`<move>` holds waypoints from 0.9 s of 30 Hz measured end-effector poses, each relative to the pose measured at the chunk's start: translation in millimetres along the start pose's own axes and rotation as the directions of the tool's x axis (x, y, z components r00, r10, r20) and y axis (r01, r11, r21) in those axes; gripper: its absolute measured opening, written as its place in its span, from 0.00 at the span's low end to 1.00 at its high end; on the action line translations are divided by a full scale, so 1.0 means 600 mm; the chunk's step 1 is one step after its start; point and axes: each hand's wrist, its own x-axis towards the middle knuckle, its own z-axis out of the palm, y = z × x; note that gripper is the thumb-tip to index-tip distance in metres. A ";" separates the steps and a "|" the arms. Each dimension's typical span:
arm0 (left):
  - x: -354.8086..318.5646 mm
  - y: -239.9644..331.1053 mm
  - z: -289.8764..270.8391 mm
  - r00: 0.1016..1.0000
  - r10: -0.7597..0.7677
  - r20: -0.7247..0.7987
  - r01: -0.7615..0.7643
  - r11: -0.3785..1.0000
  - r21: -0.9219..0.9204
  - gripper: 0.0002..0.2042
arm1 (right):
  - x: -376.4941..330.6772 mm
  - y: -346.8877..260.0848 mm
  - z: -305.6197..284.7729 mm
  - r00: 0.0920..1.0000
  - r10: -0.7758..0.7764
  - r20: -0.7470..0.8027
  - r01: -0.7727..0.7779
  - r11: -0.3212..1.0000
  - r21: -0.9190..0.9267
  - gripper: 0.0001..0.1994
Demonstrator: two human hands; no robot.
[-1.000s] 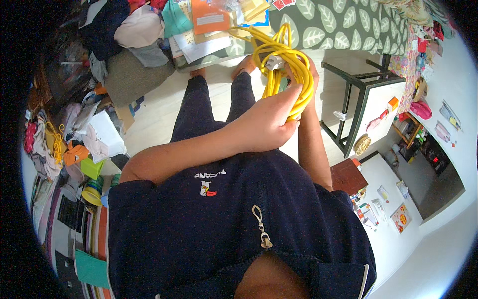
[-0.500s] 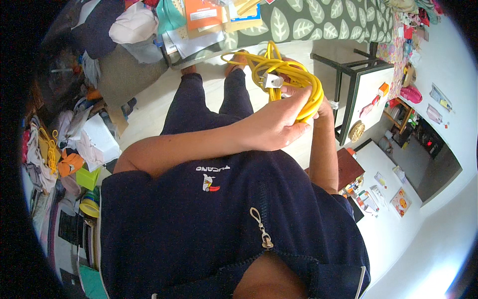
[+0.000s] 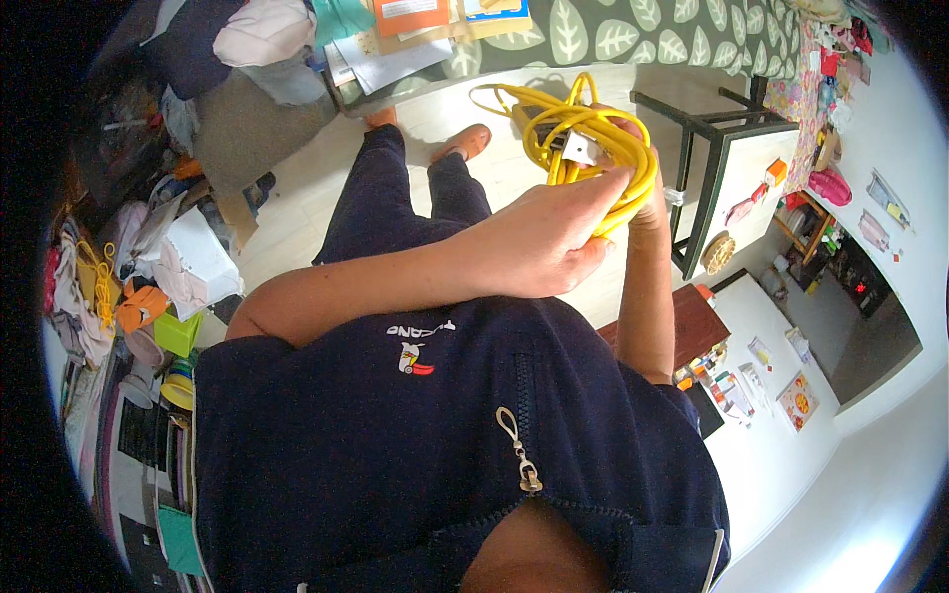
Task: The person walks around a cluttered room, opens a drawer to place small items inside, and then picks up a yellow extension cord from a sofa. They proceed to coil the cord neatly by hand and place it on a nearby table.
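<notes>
A coiled yellow extension cord point(image 3: 641, 168) hangs in front of me at the upper middle, bundled in several loops. My left hand point(image 3: 561, 232) reaches across from the left and is closed round the near side of the coil, its thumb below the loops. From the right, my right hand point(image 3: 647, 211) grips the same coil from behind; the loops and my left hand hide most of its fingers. Among the strands sits a white plug point(image 3: 580, 149), close to my left fingers. One loose loop sticks out on the far left side of the bundle.
Papers and envelopes point(image 3: 395, 67) lie on a leaf-patterned bed cover point(image 3: 618, 40) ahead. A dark-framed white table point(image 3: 746, 163) stands to the right, beyond it a brown wooden surface point(image 3: 682, 326). Piled clothes and boxes point(image 3: 193, 262) crowd the left. My feet are on the pale floor.
The cord and both hands have shifted slightly right in the picture, and the plug has turned. My legs have moved apart, with one foot now showing more fully. Both hands keep their hold.
</notes>
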 end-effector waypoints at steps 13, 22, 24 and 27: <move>0.046 -0.016 0.057 0.990 -0.114 0.081 0.118 0.992 -0.051 0.26 | -0.022 0.039 -0.003 0.885 -0.200 -0.421 0.114 0.968 -0.222 0.17; 0.045 -0.062 0.086 0.993 -0.118 0.006 0.118 0.991 -0.056 0.26 | -0.023 0.059 -0.012 0.978 0.206 -0.035 -0.209 0.970 -0.124 0.18; 0.042 -0.069 0.090 0.995 -0.098 -0.022 0.097 0.994 -0.049 0.25 | -0.027 0.064 -0.012 0.963 0.266 -0.031 -0.268 0.957 -0.108 0.18; 0.038 -0.074 0.089 0.994 -0.110 -0.024 0.107 0.991 -0.080 0.25 | -0.036 0.083 -0.016 0.964 0.241 -0.108 -0.232 0.968 0.092 0.17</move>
